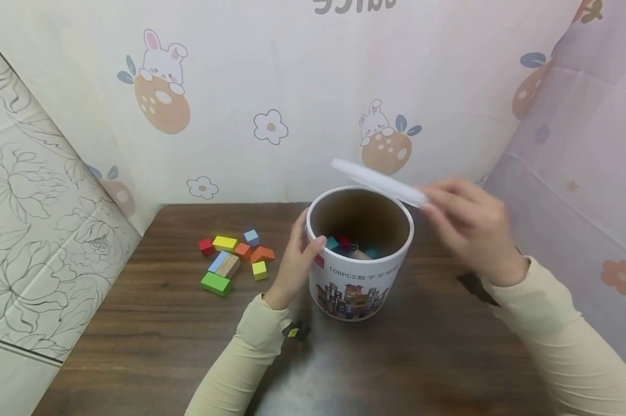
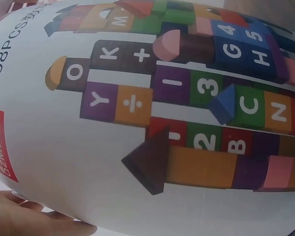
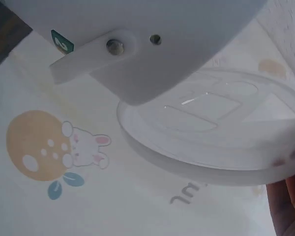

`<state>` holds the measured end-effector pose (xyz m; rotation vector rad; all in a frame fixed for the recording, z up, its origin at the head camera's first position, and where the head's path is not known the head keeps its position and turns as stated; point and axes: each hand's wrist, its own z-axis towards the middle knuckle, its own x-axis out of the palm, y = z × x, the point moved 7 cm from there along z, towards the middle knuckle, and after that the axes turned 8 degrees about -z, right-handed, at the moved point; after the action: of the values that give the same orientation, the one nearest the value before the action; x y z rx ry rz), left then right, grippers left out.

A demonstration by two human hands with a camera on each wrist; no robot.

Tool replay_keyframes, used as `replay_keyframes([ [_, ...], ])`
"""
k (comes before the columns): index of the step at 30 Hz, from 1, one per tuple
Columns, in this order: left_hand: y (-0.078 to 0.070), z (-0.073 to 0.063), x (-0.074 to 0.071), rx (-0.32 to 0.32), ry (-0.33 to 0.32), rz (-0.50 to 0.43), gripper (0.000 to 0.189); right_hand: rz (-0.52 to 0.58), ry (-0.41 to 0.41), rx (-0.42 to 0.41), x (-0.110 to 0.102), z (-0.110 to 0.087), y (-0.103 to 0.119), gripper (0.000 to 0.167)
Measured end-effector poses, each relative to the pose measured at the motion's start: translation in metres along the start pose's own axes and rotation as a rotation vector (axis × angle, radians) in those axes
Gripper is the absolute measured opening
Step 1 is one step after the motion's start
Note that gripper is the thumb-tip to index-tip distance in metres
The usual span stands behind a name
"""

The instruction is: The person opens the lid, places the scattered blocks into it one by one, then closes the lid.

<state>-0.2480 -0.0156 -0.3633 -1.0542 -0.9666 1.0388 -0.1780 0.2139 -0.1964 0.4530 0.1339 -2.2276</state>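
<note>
On the far left, loose blocks (image 1: 228, 267) lie close together on the tabletop (image 1: 151, 323), well within reach of a stray left sleeve (image 1: 260, 326), which could scatter them if that arm swung outward; next, the left hand (image 1: 293, 263) holds the bucket (image 1: 354, 289) by its side, thumb over the rim; were that hold to slacken, a knock from the right could turn or tip the bucket; more blocks (image 1: 345, 248) sit low inside it; above the rim, the lid (image 1: 380, 182) hangs tilted, and I cannot tell whether its lower end touches; the right hand (image 1: 469, 222) pinches it at one edge only, so it could twist or slip, perhaps dropping into the opening.

As for materials, the loose blocks look like painted wood, small cubes, bars and a wedge, one showing bare grain; the tabletop is dark and wood-grained; the bucket is a smooth, round-walled white tub printed with lettered blocks, its strap handle (image 3: 83, 61) fixed by a shiny rivet (image 3: 115, 47); the lid is a thin, pale disc, apparently plastic, with shapes moulded into its face.
</note>
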Motion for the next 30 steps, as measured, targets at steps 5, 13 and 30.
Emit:
replay_keyframes([
  [5,0.0,0.0,0.0,0.005,-0.001,0.001,0.07,0.065,-0.164,0.289,-0.024,-0.001,-0.034,0.026],
  [13,0.0,0.0,0.001,0.004,-0.004,-0.002,0.07,0.382,-0.343,0.713,-0.042,-0.03,-0.107,0.019],
  [30,0.003,-0.001,0.002,0.004,0.002,-0.005,0.071,0.112,0.195,1.526,-0.019,-0.179,-0.219,0.036],
])
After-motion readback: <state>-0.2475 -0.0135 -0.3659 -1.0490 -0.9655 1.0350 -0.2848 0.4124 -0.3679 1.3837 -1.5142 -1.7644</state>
